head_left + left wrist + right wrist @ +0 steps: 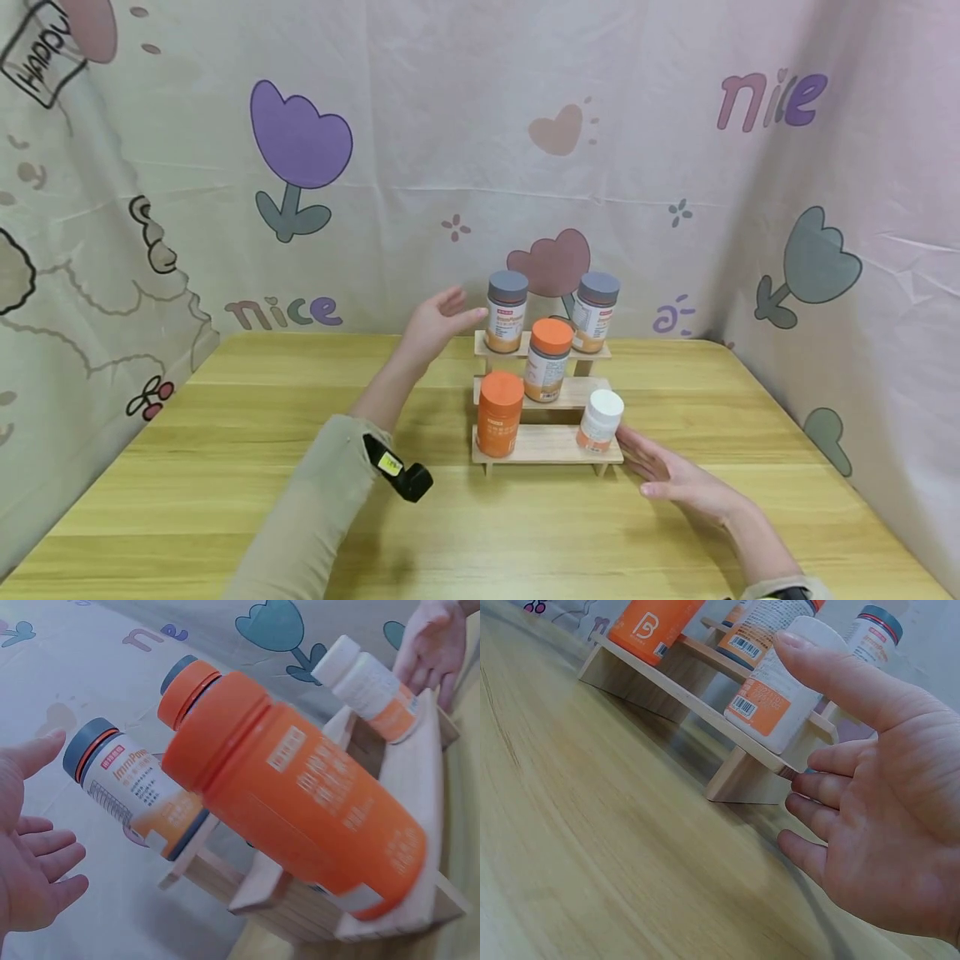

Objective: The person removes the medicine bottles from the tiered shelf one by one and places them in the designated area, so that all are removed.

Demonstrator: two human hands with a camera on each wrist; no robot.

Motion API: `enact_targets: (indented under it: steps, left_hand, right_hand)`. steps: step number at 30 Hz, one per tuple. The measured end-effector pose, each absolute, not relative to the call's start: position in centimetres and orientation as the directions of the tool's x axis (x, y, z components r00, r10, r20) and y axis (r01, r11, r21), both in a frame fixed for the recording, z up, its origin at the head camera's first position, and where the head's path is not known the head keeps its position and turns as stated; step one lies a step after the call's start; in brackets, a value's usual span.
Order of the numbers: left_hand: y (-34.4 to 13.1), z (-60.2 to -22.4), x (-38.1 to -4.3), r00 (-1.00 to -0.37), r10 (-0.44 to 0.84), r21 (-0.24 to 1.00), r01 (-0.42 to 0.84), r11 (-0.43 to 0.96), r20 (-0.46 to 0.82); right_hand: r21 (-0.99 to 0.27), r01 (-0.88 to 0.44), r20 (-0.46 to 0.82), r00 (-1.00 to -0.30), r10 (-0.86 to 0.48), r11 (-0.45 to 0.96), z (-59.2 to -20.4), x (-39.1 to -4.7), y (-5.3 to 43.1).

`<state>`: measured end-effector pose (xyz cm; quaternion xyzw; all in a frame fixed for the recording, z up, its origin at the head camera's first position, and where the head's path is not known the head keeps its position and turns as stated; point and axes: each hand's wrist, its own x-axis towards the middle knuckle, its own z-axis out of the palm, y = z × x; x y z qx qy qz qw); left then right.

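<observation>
A three-step wooden stand point(551, 454) carries several bottles. On its top step are two grey-capped bottles, one on the left point(506, 321) and one on the right point(595, 321). An orange-capped bottle point(547, 367) stands on the middle step. The bottom step bears an all-orange bottle point(498, 421) at left and a small white bottle point(600, 427) at right. My left hand point(442, 325) holds nothing, fingers extended beside the upper left bottle. At the stand's lower right end, my right hand point(885, 795) has its fingertips right by the bottom step, palm showing and nothing gripped.
The stand rests on a wood-grain table point(225, 467). Behind it and along both sides hangs a pale cloth point(420, 100) printed with flowers and words. A black wrist camera point(408, 479) sits on the left sleeve.
</observation>
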<state>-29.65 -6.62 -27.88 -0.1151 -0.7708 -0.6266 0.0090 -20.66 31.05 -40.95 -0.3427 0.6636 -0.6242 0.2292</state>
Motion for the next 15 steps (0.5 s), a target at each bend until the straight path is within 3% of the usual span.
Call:
enact_targets:
  steps: [15]
  left_hand:
    - [-3.4, -26.3, -31.9, -0.972, 0.183, 0.958, 0.188, 0.214, 0.15]
  right_hand:
    - [-0.986, -0.169, 0.112, -0.663, -0.74, 0.002, -41.0, -20.7, 31.2]
